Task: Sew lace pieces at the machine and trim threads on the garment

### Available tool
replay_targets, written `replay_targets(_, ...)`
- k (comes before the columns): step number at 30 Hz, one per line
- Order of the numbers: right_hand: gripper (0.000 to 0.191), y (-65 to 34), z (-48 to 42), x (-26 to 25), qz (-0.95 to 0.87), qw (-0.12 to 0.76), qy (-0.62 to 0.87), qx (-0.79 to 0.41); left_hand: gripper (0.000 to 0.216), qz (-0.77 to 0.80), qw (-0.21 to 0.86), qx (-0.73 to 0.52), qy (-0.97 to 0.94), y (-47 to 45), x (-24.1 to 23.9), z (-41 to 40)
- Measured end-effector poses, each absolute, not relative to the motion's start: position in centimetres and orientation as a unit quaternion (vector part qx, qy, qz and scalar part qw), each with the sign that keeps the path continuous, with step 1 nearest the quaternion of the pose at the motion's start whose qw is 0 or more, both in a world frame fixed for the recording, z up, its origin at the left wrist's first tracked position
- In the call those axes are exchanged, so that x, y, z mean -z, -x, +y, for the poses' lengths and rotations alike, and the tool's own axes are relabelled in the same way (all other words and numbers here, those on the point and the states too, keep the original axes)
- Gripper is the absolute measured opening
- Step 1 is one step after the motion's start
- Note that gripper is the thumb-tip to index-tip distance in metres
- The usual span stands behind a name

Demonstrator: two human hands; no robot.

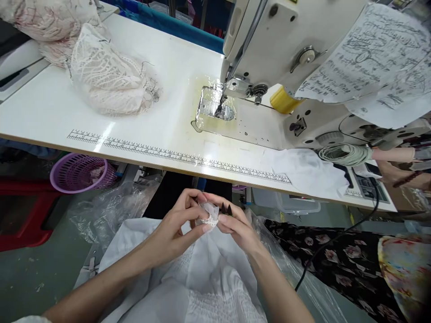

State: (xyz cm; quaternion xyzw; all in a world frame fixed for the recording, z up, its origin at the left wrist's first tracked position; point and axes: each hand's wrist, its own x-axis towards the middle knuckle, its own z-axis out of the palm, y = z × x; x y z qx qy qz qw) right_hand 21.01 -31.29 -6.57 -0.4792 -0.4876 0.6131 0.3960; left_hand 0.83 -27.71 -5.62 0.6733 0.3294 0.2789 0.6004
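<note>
A white garment (208,264) with gathered, shirred panels lies over my lap. Its bunched edge is pinched up between both hands, just below the front edge of the sewing table. My left hand (183,220) grips this edge from the left, thumb and fingers closed on the cloth. My right hand (237,224) closes on the same edge from the right. Small dark thread snips (226,209) show their two pointed tips between the right hand's fingers; the rest of them is hidden in the hand.
A sewing machine (279,49) stands on the white table (175,58), which has a printed ruler (178,157) along its front. White lace (107,80) is piled left, folded white cloth (306,168) right. A purple basket (79,172) and red stool (27,211) stand below. Someone's floral-clothed leg (323,251) is at right.
</note>
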Motion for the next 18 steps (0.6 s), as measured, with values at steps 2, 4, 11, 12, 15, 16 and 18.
replay_targets(2,0.045,-21.1,-30.5,6.5,-0.49,0.378,0.46,-0.637,0.015,0.335,0.585,-0.27,-0.688,0.1,5.3,-27.1)
replay_targets(4,0.035,-20.8,-29.9,6.2,-0.492,0.375,0.469,-0.631,0.017,0.342,0.582,-0.248,-0.694,1.0,5.0,-26.6)
replay_targets(11,0.014,-18.8,-30.1,5.5,-0.508,0.396,0.532,-0.55,0.009,0.368,0.589,-0.251,-0.674,1.6,5.6,-26.8)
replay_targets(12,0.011,-18.6,-30.4,5.5,-0.515,0.407,0.54,-0.527,0.007,0.373,0.575,-0.262,-0.679,1.4,5.7,-27.0)
replay_targets(15,0.01,-18.6,-31.2,5.5,-0.547,0.45,0.526,-0.472,0.01,0.347,0.483,-0.333,-0.732,0.8,6.2,-27.5)
replay_targets(16,0.013,-18.7,-31.4,5.4,-0.562,0.456,0.511,-0.463,0.015,0.319,0.439,-0.365,-0.757,0.7,6.4,-27.6)
replay_targets(18,0.02,-19.2,-31.9,5.4,-0.594,0.446,0.486,-0.461,0.021,0.26,0.356,-0.414,-0.796,0.4,6.7,-27.4)
